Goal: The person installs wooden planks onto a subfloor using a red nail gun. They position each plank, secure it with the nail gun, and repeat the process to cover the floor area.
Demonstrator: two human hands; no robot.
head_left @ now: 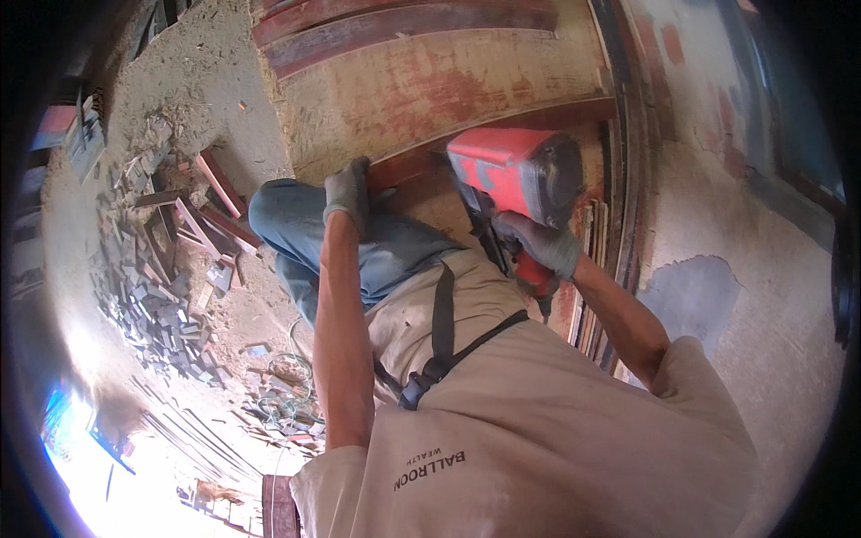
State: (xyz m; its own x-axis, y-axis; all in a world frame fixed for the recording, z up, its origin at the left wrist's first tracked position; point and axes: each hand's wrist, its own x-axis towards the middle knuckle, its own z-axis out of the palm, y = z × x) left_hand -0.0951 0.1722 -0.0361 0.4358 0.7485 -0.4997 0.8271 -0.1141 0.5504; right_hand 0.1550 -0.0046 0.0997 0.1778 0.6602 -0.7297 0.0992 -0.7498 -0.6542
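Note:
My right hand (543, 244), in a grey glove, is wrapped round the handle of a red and black nail gun (507, 166). The tool's bulky red body points away from me, and its nose end is close to a long reddish-brown wooden plank (408, 164). My left hand (346, 194), also gloved, is closed on the plank's left end, beside my bent knee. Its fingertips are partly hidden. The plank lies across a worn, red-stained wooden board surface (377, 108).
More red-brown planks (404, 38) lie at the far side. Narrow strips (587, 247) stand along the wall (717, 260) at right. On the floor at left is a heap of small offcuts (161, 309) with several longer wood pieces (197, 224). A green cord (296, 359) lies tangled near them.

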